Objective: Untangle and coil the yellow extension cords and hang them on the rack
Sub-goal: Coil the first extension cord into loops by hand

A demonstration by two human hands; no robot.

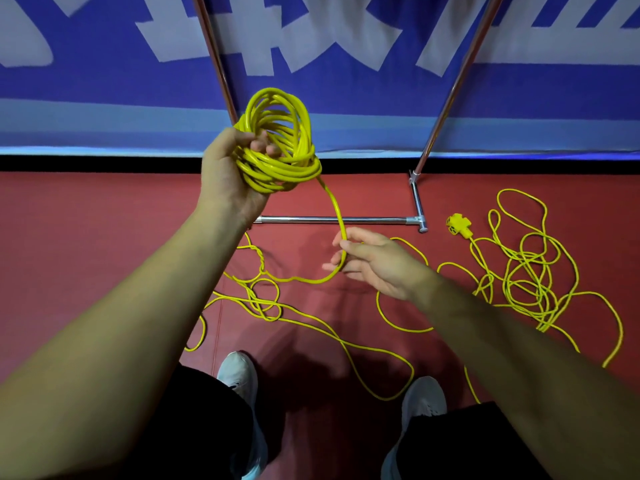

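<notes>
Pale shoes [239, 375] and dark trouser legs are seen lowest in the view, on a red floor [104, 237]. Above them, a coil [280, 140] of many turns of yellow extension cord is gripped in the left hand [228, 174], raised in front of the metal rack [332, 220]. From the coil a free length [337, 209] is led down through the loosely curled fingers of the right hand [374, 261]. The task is judged partly done. A long loose run [311, 320] of this cord lies looped on the floor, and a second tangle [530, 282] with its yellow socket block [459, 225] lies untouched to the right. Nothing is hung on the visible part of the rack. The rack's top is cut off, and it cannot be made out whether the loops near the feet are knotted.
</notes>
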